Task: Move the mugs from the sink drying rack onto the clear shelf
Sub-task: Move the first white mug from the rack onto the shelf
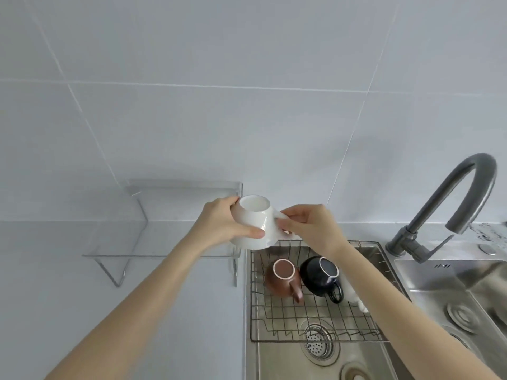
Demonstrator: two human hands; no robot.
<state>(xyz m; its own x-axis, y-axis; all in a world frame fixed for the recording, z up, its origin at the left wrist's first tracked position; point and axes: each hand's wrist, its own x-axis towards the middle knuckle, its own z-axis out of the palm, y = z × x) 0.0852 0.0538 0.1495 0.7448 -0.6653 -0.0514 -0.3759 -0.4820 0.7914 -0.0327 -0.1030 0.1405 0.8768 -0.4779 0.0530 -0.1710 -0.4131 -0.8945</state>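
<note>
**White mug held in both hands between shelf and sink rack**

At far left lies a pale countertop point(82, 297) against a tiled wall point(247, 78). On the counter stands the clear shelf point(164, 255), a transparent sheet on bent legs with a raised back edge; no mug stands on it.

The left hand point(219, 229) wraps the white mug point(255, 226) from its left side: the thumb lies across the near face of the body, while the fingers curl around the far side up by the base. The hand is closed firmly on the mug body. The mug is held in the air, tilted, with its flat base turned up and toward the camera and its mouth down and away. It hangs just above the right end of the shelf, at the left edge of the sink.

The right hand point(310, 226) meets the mug from the right. Its thumb and fingertips are pinched together on the mug's handle, the remaining fingers folded beneath.

Below and right of the hands, a wire drying rack point(274, 319) sits across the steel sink point(274, 360). Two mugs rest in it, mouth down and touching: a brown mug point(282, 278) and, to its right, a black mug point(319, 275), handles pointing toward the viewer. A further white object is partly hidden behind the right forearm; its kind cannot be told.

At far right a grey curved tap point(466, 193) rises behind a second basin point(452, 297)
</note>
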